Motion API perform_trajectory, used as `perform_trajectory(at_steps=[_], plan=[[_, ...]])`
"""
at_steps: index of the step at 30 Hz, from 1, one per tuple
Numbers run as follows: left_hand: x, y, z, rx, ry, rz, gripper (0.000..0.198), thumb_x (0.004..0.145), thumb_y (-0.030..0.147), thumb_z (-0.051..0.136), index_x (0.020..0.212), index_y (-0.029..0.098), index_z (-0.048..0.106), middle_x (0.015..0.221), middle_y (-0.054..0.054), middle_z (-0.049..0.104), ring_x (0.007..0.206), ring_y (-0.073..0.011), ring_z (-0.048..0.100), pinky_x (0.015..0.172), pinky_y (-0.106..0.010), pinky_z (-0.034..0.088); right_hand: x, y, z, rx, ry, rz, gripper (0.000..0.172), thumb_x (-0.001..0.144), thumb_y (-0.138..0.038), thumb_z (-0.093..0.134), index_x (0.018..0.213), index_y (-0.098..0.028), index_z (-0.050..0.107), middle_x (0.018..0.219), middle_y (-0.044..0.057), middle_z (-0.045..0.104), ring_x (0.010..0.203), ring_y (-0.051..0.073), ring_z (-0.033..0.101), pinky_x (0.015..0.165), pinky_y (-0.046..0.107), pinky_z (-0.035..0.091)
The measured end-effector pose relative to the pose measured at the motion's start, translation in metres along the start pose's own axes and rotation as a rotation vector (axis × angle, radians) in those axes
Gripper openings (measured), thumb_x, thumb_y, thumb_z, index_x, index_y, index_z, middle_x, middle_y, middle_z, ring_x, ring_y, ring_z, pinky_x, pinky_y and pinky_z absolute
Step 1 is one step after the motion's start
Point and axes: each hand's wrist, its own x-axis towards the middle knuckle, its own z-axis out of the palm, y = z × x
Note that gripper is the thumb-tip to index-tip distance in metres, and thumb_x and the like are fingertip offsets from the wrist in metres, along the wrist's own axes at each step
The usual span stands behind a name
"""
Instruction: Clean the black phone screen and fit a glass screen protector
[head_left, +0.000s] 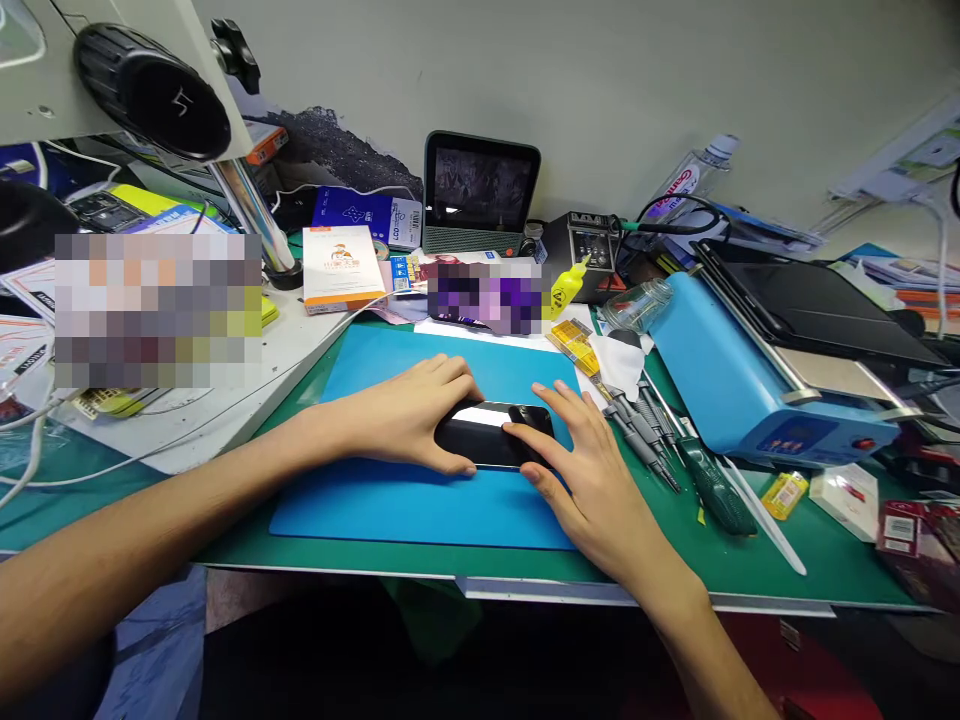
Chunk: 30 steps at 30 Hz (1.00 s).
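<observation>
A black smartphone (491, 436) lies lengthwise on the blue work mat (420, 510), a white reflection across its glossy face. My left hand (412, 415) grips its left end, thumb along the near edge and fingers over the far edge. At the right end, my right hand (592, 465) has its fingers spread. Its index fingertip rests on the glossy face, and the thumb is close to the near right corner. Part of the phone's left end is hidden under my left hand.
Right of the mat lie several screwdrivers (637, 430), a green-handled tool (716, 485) and a blue machine (720, 380). Behind stand a smart display (480, 190), a yellow bottle (568, 288) and a white box (341, 265). A microscope's white base (247, 400) is at left.
</observation>
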Motion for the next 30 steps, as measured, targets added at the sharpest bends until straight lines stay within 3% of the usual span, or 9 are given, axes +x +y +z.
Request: perform_trajectory(at_steps=[9, 14, 20, 23, 26, 28, 30], plan=[[0.0, -0.003, 0.002, 0.024, 0.024, 0.016, 0.063, 0.083, 0.064, 0.075, 0.123, 0.018, 0.059, 0.119, -0.01, 0.058, 0.11, -0.0309, 0.055, 0.094, -0.043, 0.046, -0.018, -0.001, -0.006, 0.036, -0.056, -0.14, 0.052, 0.103, -0.046, 0.056, 0.155, -0.037, 0.049, 0.168, 0.005, 0.034, 0.159, 0.037, 0.024, 0.129, 0.068, 0.022], [0.0, -0.002, 0.001, 0.016, 0.008, 0.013, 0.064, 0.083, 0.061, 0.077, 0.126, 0.017, 0.059, 0.12, -0.011, 0.058, 0.112, -0.0313, 0.055, 0.095, -0.043, 0.047, -0.006, 0.001, 0.002, -0.003, 0.039, -0.054, 0.037, 0.106, -0.038, 0.052, 0.141, -0.035, 0.062, 0.169, 0.005, 0.033, 0.159, 0.036, 0.025, 0.129, 0.068, 0.022], [-0.001, -0.002, 0.001, 0.017, 0.021, 0.025, 0.063, 0.082, 0.058, 0.078, 0.127, 0.019, 0.059, 0.121, -0.011, 0.058, 0.111, -0.032, 0.055, 0.094, -0.044, 0.047, -0.002, 0.0, 0.007, 0.061, 0.066, 0.06, 0.037, 0.107, -0.037, 0.05, 0.142, -0.034, 0.061, 0.165, 0.006, 0.041, 0.157, 0.034, 0.03, 0.126, 0.066, 0.029], [-0.002, -0.002, 0.001, 0.038, 0.023, 0.031, 0.063, 0.083, 0.059, 0.077, 0.128, 0.019, 0.058, 0.121, -0.01, 0.058, 0.11, -0.0314, 0.055, 0.093, -0.043, 0.047, -0.007, -0.001, 0.005, 0.119, 0.155, 0.101, 0.038, 0.106, -0.033, 0.051, 0.143, -0.035, 0.059, 0.155, 0.005, 0.054, 0.15, 0.032, 0.043, 0.125, 0.063, 0.034], [-0.003, -0.003, 0.002, 0.074, 0.025, 0.046, 0.063, 0.085, 0.061, 0.073, 0.13, 0.019, 0.058, 0.12, -0.01, 0.058, 0.109, -0.0305, 0.056, 0.094, -0.042, 0.046, -0.005, 0.004, -0.006, 0.15, 0.349, 0.224, 0.036, 0.105, -0.033, 0.052, 0.14, -0.034, 0.061, 0.142, 0.008, 0.064, 0.136, 0.031, 0.057, 0.118, 0.06, 0.043], [-0.003, -0.002, 0.004, 0.102, 0.03, 0.061, 0.063, 0.087, 0.061, 0.07, 0.131, 0.018, 0.058, 0.121, -0.011, 0.058, 0.108, -0.0306, 0.056, 0.095, -0.043, 0.046, 0.002, 0.014, -0.017, 0.166, 0.448, 0.338, 0.035, 0.104, -0.039, 0.054, 0.136, -0.032, 0.064, 0.137, 0.009, 0.068, 0.129, 0.032, 0.062, 0.113, 0.06, 0.047], [-0.002, -0.002, 0.006, 0.132, 0.05, 0.083, 0.062, 0.088, 0.06, 0.068, 0.13, 0.017, 0.058, 0.122, -0.012, 0.058, 0.107, -0.0315, 0.056, 0.096, -0.044, 0.045, 0.014, 0.03, -0.027, 0.224, 0.466, 0.436, 0.037, 0.102, -0.045, 0.055, 0.135, -0.03, 0.065, 0.135, 0.01, 0.071, 0.124, 0.033, 0.066, 0.108, 0.058, 0.051]])
